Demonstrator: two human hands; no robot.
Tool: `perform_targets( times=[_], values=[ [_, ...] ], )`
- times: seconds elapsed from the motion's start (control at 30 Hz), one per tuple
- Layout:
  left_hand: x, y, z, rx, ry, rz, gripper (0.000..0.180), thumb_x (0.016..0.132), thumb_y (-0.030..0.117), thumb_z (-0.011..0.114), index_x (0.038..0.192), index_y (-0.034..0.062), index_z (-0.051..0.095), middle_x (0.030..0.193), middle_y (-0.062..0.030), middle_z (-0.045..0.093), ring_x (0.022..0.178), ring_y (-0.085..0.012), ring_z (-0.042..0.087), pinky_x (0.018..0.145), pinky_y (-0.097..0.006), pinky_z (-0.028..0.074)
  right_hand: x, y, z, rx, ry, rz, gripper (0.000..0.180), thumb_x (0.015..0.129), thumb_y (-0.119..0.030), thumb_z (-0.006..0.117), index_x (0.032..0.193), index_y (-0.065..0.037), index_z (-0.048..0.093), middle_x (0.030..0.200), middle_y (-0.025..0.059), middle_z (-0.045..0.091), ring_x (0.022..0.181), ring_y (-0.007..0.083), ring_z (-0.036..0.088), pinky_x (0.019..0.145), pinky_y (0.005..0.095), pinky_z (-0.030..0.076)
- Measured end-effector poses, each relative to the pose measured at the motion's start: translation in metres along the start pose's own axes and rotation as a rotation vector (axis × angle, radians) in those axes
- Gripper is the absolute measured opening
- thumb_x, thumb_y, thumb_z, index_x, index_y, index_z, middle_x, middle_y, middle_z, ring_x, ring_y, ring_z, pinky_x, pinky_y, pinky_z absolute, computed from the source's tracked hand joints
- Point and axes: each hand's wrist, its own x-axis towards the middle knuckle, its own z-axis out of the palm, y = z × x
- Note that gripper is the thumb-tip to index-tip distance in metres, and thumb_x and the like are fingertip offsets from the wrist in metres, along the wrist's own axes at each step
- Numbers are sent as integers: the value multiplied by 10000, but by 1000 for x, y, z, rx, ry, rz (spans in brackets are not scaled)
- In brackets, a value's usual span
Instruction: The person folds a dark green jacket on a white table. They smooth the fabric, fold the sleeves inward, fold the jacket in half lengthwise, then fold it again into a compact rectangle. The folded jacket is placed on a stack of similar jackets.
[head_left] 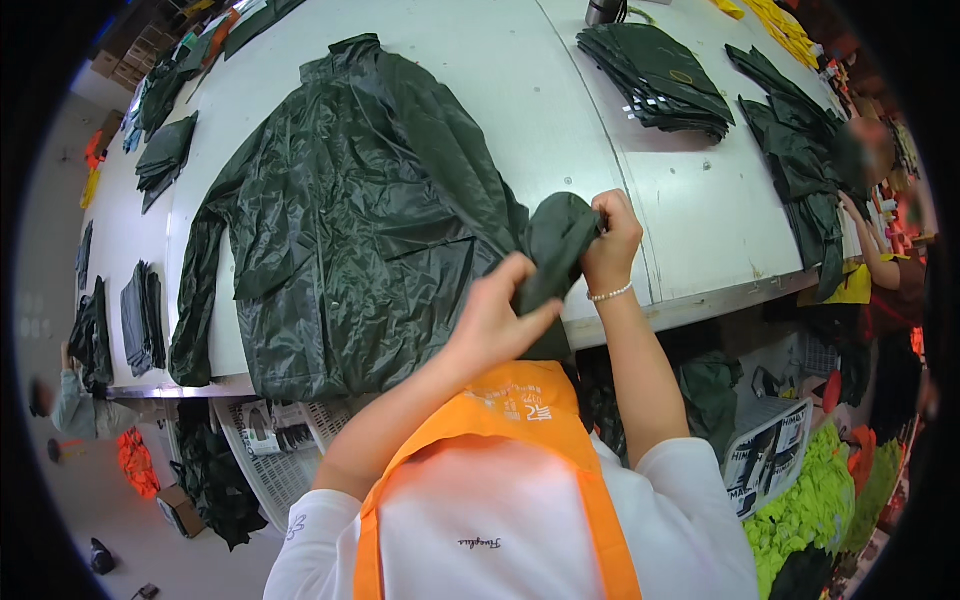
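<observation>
At the far left, a folded pile and a stack lie on the table, their cloth already laid together. The jacket is spread out beside them, collar away from the person and hem near the table's front edge. It looks unfolded: its body is flat but creased, and the sleeve on its left side lies straight down beside it. The other sleeve slants toward the hands. There the left hand is partly closed, thumb and fingers around a dark green cloth; the right hand has its fingers curled tightly on the cloth's far edge. Judging by this, only that corner is being handled, and the rest of the jacket remains to be dealt with. Further right, a neat stack of folded garments appears finished, while a loose garment lies near another person's arm.

Whether the cloth is the sleeve's end or a separate piece is unclear. The left hand's fingertips are partly hidden behind it, and the right palm is out of sight.
</observation>
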Motion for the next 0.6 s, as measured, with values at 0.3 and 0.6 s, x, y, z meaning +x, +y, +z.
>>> perform_targets(
  times=[0.3, 0.6],
  values=[
    [51, -36, -31, -86, 263, 21, 276, 724, -1, 645, 958, 3, 500, 796, -105, 604, 744, -153, 566, 656, -301, 468, -46, -64, -21, 298, -376, 195, 211, 726, 2, 725, 785, -51, 529, 665, 10, 520, 519, 62, 461, 471, 209, 379],
    [29, -37, -47, 269, 396, 106, 387, 644, -26, 739, 965, 21, 529, 841, -104, 593, 733, -188, 576, 703, -288, 484, -15, -11, -63, -32, -190, 271, 240, 670, 141, 574, 833, -24, 512, 762, 11, 514, 650, 64, 464, 572, 197, 395]
  ],
)
